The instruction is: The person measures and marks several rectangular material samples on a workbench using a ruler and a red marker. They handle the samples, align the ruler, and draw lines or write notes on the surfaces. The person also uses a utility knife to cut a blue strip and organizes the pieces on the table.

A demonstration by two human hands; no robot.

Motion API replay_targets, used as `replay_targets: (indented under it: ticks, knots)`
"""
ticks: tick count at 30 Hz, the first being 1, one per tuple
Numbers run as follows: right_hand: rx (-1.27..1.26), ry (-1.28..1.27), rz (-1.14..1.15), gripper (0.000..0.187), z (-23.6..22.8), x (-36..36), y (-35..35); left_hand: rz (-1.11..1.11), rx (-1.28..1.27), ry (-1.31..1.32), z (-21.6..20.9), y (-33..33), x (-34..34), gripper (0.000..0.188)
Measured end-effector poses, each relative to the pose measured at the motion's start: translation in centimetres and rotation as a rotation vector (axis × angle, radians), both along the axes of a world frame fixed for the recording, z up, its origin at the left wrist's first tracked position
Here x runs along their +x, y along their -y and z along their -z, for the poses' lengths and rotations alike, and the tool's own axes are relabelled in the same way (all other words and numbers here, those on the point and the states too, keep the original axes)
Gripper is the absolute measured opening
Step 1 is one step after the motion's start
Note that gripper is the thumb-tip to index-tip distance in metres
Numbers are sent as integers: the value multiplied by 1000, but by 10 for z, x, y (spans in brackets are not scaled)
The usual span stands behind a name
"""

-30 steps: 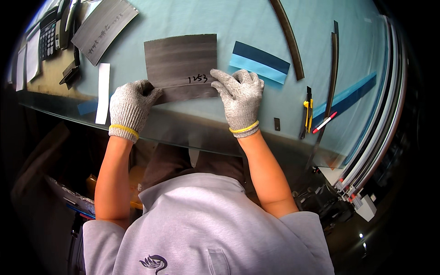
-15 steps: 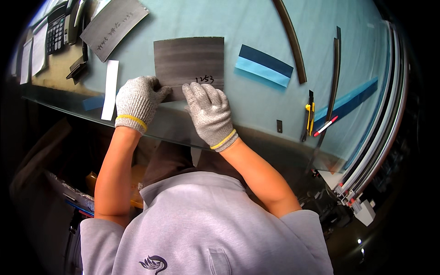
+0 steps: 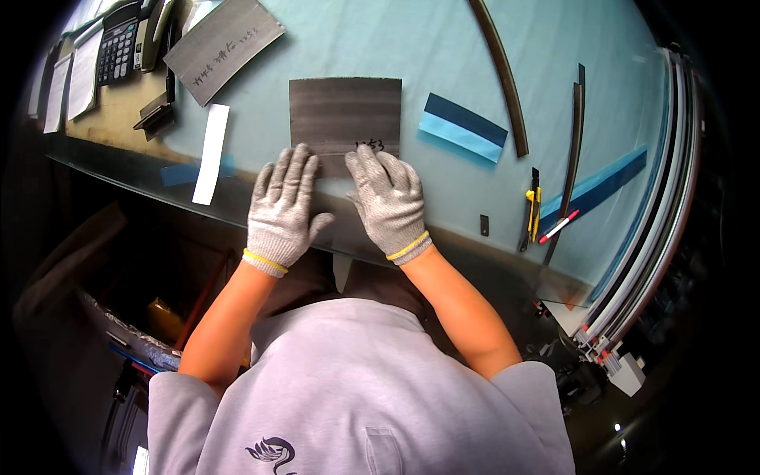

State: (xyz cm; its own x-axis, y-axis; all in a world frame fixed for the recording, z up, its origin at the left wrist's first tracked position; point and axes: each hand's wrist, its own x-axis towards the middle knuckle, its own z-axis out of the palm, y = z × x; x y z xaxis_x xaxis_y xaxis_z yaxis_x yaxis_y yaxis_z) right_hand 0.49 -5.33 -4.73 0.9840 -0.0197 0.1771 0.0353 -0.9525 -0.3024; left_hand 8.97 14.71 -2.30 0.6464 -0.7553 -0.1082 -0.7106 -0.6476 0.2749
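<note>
Both gloved hands lie flat and open, holding nothing. The left hand (image 3: 281, 207) and right hand (image 3: 388, 199) press the near edge of the dark grey sheet (image 3: 344, 115) on the bench (image 3: 475, 47). If one hand pushes harder, the sheet could slide crooked.

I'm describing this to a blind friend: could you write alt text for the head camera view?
Two hands in grey knit gloves, left hand and right hand, press flat on the near edge of a dark grey sheet lying on a pale blue table. A blue strip lies to its right, a white strip to its left.
</note>
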Motion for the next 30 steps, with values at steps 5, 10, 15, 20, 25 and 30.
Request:
replay_targets:
  ticks: [5, 10, 15, 20, 25, 30]
  knots:
    - [-71, -42, 80, 67, -3, -21, 20, -28, 14, 2, -10, -11, 7, 91]
    - [-90, -92, 185, 63, -15, -16, 12, -23, -36, 18, -8, -14, 8, 90]
    - [100, -34, 30, 67, -5, 22, -53, -5, -39, 65, -7, -11, 9, 89]
    - [-4, -65, 66, 70, -4, -6, -14, -8, -14, 82, -6, -13, 8, 92]
    - [-34, -74, 129, 68, -9, -21, 12, -32, -52, 56, -9, -10, 5, 90]
    - [-1, -62, 117, 74, -14, -22, 15, -34, -118, 14, -14, -11, 9, 86]
